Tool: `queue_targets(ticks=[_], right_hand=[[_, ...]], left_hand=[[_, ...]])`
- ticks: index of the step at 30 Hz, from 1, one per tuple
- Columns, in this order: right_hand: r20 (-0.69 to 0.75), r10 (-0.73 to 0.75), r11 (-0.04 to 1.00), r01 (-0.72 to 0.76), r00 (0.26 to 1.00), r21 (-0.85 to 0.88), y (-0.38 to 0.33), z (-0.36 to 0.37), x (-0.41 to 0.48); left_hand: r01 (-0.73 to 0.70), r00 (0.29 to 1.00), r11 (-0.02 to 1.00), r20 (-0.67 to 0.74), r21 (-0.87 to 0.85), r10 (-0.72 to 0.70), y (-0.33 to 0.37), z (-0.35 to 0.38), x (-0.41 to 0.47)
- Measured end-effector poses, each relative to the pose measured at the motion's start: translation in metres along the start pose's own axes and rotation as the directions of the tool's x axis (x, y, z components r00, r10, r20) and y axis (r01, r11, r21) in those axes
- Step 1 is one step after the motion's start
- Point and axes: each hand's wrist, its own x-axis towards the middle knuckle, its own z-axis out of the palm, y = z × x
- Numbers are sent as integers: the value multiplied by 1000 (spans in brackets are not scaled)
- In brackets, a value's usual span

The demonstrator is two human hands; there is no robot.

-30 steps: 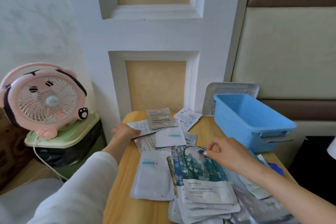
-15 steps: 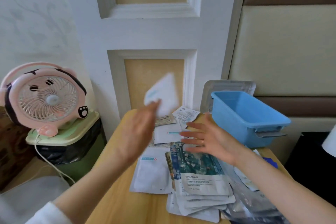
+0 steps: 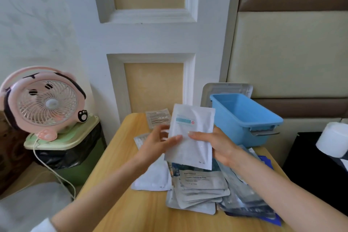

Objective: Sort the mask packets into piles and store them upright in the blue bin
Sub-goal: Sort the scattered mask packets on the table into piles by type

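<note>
Pale wood makes up the small table [image 3: 120,201], the largest thing here, and most of the mask packets lie on it. At its far right corner stands the blue bin [image 3: 243,118], open at the top; the part of its inside that shows holds nothing, though its floor near the front wall is hidden. A grey lid or tray [image 3: 226,88] leans upright behind it against the wall. Off the table's left edge, a pink fan [image 3: 45,103] sits on the pale green lid of a waste bin [image 3: 75,154] lined with a black bag.

A fanned pile of grey-and-teal packets [image 3: 199,188] lies on the near right of the table, with darker silvery packets [image 3: 250,199] spread to its right. A white packet [image 3: 152,177] lies flat just left of that pile, and a brownish packet [image 3: 158,119] lies at the far edge.

Held up above the pile is one white packet with a teal label [image 3: 190,135]. The left hand [image 3: 156,145] pinches its left edge, thumb on the front; the right hand [image 3: 216,145] grips its right edge, fingers curled behind.
</note>
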Motion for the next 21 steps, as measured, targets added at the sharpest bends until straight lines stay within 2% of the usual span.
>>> queue_targets(ticks=[1, 2, 4, 6, 7, 9, 11, 12, 14, 15, 16, 17, 19, 21], right_hand=[[-8, -5, 996, 4, 1000, -93, 1, 4, 0], [-16, -2, 981, -2, 1000, -196, 2, 5, 2], [-61, 3, 943, -23, 998, -331, 2, 1, 7], [-140, 7, 935, -56, 990, -350, 2, -11, 14], [-174, 15, 936, -75, 985, -343, 2, -18, 18], [-209, 31, 933, -104, 977, -345, 4, -30, 25], [-211, 52, 921, -129, 976, -368, 10, -36, 34], [-211, 64, 913, -143, 975, -383, 13, -38, 39], [-218, 72, 886, -163, 973, -434, 19, -40, 50], [-223, 68, 869, -168, 972, -466, 21, -41, 56], [-230, 61, 851, -171, 971, -496, 23, -40, 62], [-235, 52, 835, -171, 971, -523, 24, -39, 70], [-239, 42, 809, -173, 970, -562, 25, -34, 88], [-250, 56, 774, -200, 967, -600, 27, -28, 108]], left_hand=[[67, 997, 997, 45, -30, -65, -4, -3, 5], [80, 997, 997, 14, -20, -80, -6, -8, 8], [63, 979, 998, -190, -27, -67, -17, -31, 13], [100, 912, 995, -400, -6, -94, -36, -62, 20], [165, 885, 986, -446, 34, -133, -49, -76, 23], [339, 873, 925, -425, 174, -240, -71, -87, 22], [466, 877, 783, -332, 411, -347, -93, -81, 17], [482, 876, 685, -284, 546, -389, -97, -77, 13], [387, 894, 397, -233, 832, -383, -91, -77, 19], [311, 918, 275, -213, 910, -333, -83, -78, 27], [242, 948, 239, -176, 941, -266, -73, -78, 38], [179, 974, 281, -129, 943, -185, -64, -78, 52], [47, 999, 434, -42, 900, -22, -45, -68, 82], [-41, 999, 442, 43, 896, 6, -35, -51, 109]])
